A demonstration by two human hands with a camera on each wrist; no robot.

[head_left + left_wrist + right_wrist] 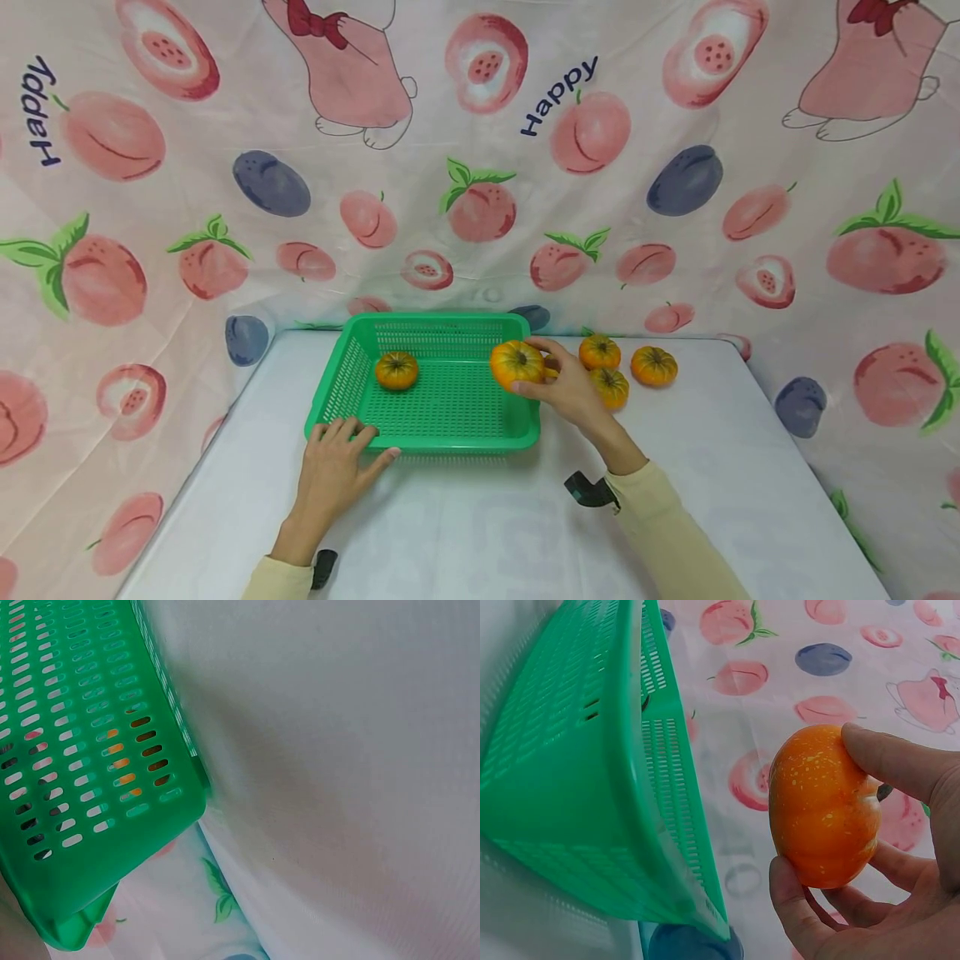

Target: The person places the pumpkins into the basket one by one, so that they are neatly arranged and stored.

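Note:
A small orange pumpkin (517, 365) is pinched between the thumb and fingers of my right hand (570, 387), above the right end of a green plastic basket (423, 444). In the right wrist view the same pumpkin (821, 806) hangs clear of the basket wall (562, 847). At the basket's front left corner, my left hand (333, 467) grips the rim with its fingers bent over it and its thumb spread along the front. Another small pumpkin (397, 371) sits inside the basket, toward the left. The left wrist view shows the perforated basket side (90, 750).
Several more small pumpkins lie on the white table (465, 533) right of the basket, among them one pumpkin (654, 367) farthest right; my right hand partly covers the group. A fruit-printed cloth (420, 167) hangs behind the table and along its sides.

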